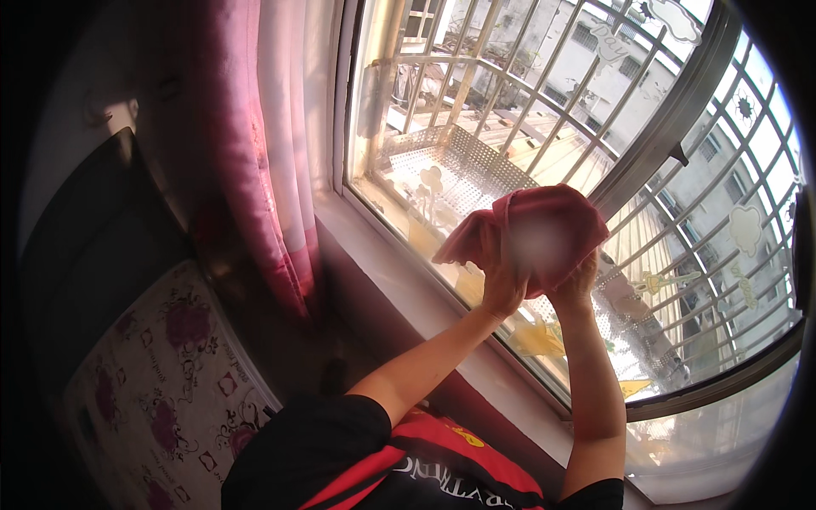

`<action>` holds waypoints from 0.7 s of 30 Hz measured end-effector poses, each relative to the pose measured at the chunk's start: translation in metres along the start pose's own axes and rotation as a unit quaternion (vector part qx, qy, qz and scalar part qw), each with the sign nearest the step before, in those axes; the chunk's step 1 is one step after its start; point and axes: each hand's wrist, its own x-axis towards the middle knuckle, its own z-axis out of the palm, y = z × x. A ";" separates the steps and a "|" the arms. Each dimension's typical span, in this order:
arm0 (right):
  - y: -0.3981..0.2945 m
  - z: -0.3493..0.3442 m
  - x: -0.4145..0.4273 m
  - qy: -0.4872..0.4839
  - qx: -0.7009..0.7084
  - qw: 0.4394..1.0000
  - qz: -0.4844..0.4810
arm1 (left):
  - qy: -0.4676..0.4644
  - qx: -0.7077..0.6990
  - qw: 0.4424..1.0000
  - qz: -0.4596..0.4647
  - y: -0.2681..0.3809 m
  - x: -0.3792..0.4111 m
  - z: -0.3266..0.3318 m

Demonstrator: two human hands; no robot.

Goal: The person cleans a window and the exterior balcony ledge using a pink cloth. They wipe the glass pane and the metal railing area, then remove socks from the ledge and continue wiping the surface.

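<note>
A dusky red cloth (567, 217) is held up in front of the window glass, bunched and folded over itself. My left hand (505, 287) grips its lower left side, where a loose corner sticks out to the left. On the right edge, my right hand (579, 280) has hold of it, with most of the fingers hidden behind the fabric. A pale blurred patch covers the cloth's middle. Behind it is the sliding window's pane (433, 210), bearing flower and cloud stickers. I cannot tell whether the cloth touches the glass.
A pink curtain (274, 159) hangs at the window's left. The white sill (389, 268) runs below the frame. Outside are metal security bars (542, 95) and a perforated metal tray (491, 153). At lower left lies a flower-patterned surface (159, 395) beside a dark panel (102, 229).
</note>
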 end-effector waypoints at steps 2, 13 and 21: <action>0.006 0.014 0.012 0.040 0.256 0.963 0.072 | 0.005 -0.006 1.000 0.003 -0.005 0.019 -0.006; -0.044 0.087 0.100 0.015 0.060 0.995 0.083 | 0.038 0.011 0.999 0.032 -0.069 0.094 -0.055; -0.039 0.152 0.156 -0.017 0.779 0.595 0.197 | 0.043 0.052 0.993 0.099 -0.114 0.145 -0.100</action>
